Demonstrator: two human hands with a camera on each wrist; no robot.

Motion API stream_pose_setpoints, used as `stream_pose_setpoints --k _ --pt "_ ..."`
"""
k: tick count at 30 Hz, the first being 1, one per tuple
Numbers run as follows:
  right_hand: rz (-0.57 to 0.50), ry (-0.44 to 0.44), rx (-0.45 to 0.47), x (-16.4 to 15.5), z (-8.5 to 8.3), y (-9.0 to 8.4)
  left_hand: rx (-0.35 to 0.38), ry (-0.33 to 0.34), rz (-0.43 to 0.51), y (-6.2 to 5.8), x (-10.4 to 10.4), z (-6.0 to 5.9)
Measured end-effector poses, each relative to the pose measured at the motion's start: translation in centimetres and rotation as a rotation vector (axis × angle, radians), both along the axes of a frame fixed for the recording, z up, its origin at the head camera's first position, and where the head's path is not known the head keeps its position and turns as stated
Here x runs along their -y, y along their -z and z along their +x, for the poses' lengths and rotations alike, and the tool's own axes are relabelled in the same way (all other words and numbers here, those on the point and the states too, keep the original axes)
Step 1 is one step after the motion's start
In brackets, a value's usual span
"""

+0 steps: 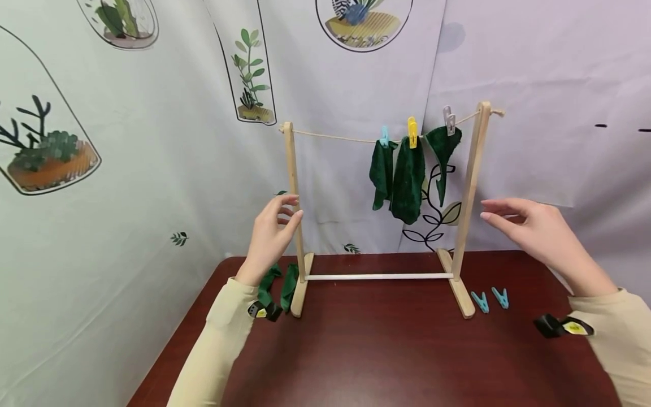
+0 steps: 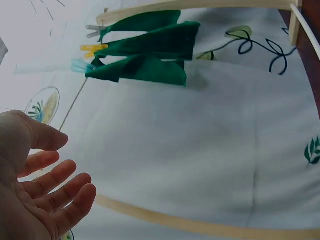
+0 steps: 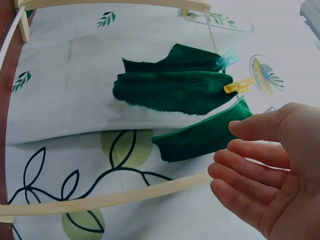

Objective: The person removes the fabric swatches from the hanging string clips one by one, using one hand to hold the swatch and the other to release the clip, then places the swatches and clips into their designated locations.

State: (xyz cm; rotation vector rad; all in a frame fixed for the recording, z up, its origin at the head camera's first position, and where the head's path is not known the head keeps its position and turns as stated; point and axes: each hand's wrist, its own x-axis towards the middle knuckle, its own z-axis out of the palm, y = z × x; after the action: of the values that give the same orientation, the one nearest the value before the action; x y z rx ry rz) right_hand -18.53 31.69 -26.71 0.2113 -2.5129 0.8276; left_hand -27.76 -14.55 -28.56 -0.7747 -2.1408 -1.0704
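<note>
Both open, empty, the left hand and right hand flank the wooden drying rack on the tabletop, seemingly poised to grasp its uprights; three green cloths hang pegged between them.

rack: wooden drying rack standing upright on the table, string sagging between its two posts | cloths: three dark green cloths hanging bunched near my right-side post, clipped by blue, yellow, grey pegs | hands: I'm holding both just beside the posts, fingers relaxed
</note>
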Motion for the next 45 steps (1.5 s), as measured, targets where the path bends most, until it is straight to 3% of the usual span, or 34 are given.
stream_pose_setpoints --k 13,25,36,45 --pt "0.001 -0.054 -0.119 2.5 -1.1 -2.9 0.05 0.069 0.047 -1.4 -3.5 -0.9" --pt "-0.01 -0.124 -0.171 4.4 -2.3 -5.3 0.078 0.167 0.055 -2.6 -7.3 -1.9" --pt "0.034 -0.198 -0.276 6.8 -3.9 -7.5 0.13 0.178 0.034 -3.3 -9.9 -2.8" --pt "0.048 -0.228 -0.277 8.8 -4.9 -8.3 0.119 0.202 -0.007 -3.5 -11.4 -3.1"
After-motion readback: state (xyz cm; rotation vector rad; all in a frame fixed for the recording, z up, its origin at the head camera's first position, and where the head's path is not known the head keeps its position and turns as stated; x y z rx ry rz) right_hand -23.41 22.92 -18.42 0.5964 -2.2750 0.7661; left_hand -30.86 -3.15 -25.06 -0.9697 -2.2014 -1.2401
